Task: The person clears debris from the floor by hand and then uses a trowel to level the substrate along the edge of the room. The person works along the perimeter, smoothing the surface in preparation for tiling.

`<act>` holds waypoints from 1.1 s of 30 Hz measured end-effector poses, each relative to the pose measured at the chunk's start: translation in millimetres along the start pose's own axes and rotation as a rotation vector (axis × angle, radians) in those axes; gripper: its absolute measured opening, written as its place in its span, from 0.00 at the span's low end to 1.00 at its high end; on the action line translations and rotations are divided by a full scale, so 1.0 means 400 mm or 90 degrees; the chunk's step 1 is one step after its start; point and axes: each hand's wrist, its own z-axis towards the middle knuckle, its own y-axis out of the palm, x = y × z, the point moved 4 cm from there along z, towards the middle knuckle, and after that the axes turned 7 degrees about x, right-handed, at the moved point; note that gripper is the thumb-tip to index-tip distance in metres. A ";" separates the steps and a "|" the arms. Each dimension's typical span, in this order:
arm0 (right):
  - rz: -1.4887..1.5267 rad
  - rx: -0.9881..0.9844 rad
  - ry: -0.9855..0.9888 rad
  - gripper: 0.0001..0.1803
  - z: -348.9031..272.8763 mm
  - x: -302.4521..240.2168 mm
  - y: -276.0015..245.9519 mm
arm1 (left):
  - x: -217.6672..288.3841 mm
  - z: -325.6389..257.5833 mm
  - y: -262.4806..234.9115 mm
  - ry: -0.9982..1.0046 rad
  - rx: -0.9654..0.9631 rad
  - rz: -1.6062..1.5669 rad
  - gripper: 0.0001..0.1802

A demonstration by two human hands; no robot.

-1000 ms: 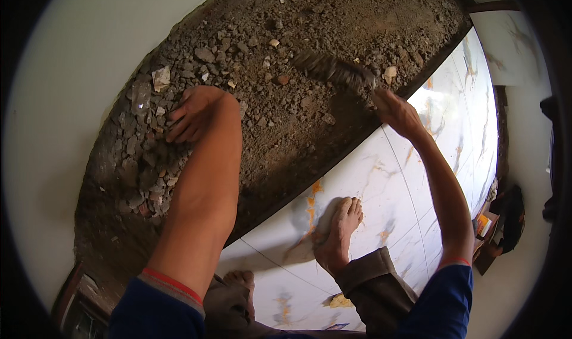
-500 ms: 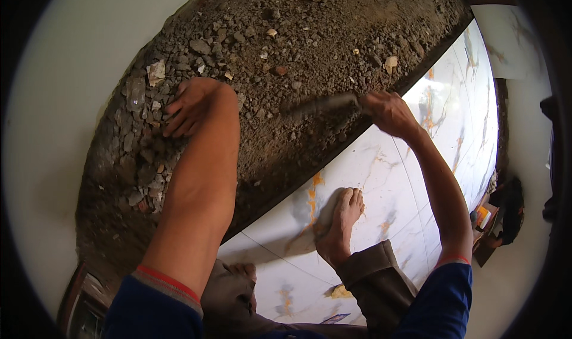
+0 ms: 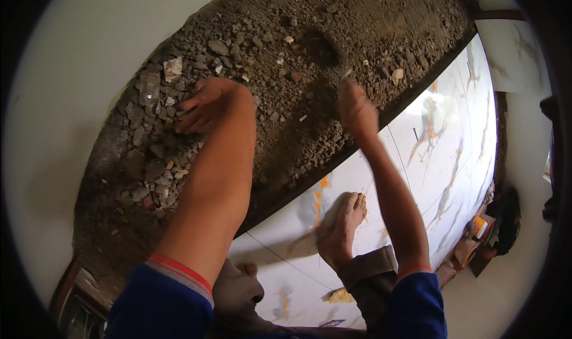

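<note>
Head view: two bare hands work over a strip of loose soil (image 3: 280, 136) and broken rubble between a pale wall (image 3: 56, 95) and a tiled floor (image 3: 441, 166). The right hand (image 3: 359, 111), slightly blurred, is closed around the grip of a hand tool (image 3: 347, 74); a short light metal part shows just beyond the fist. The tool's dark far end lies over the soil, too blurred for its shape to be told. The left hand (image 3: 205, 106) is placed at the rubble (image 3: 140, 121) nearer the wall, with its fingers bent and slightly parted. The palm faces away, so whether it has hold of anything cannot be told.

Near the left hand are a pale chip (image 3: 173, 69) and a flat grey slab (image 3: 149, 89), both lying among smaller lumps. A reddish fragment (image 3: 296, 77) lies between the hands, and a cream-coloured chip (image 3: 397, 75) lies to the right of the tool, near the tile edge. The floor tiles are white, with grey and orange veining. A bare foot (image 3: 342, 229) stands on them below a rolled trouser leg (image 3: 370, 269), and a yellow scrap (image 3: 341, 295) lies near the leg.
</note>
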 end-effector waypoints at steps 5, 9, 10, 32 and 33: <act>0.060 0.024 -0.155 0.25 -0.030 -0.110 -0.038 | -0.011 0.001 -0.029 -0.042 0.052 -0.033 0.34; 0.027 0.195 0.051 0.22 0.219 -0.041 -0.114 | -0.022 0.021 0.009 -0.064 -0.032 -0.112 0.34; 0.012 0.218 0.090 0.25 0.270 -0.027 -0.132 | -0.024 0.020 0.000 -0.034 0.007 -0.113 0.35; 0.089 0.129 0.005 0.25 0.305 0.386 -0.217 | -0.017 -0.139 -0.039 0.941 -0.073 -0.156 0.29; 0.052 0.159 0.038 0.27 0.328 0.445 -0.252 | -0.012 -0.146 -0.032 0.943 -0.071 -0.155 0.29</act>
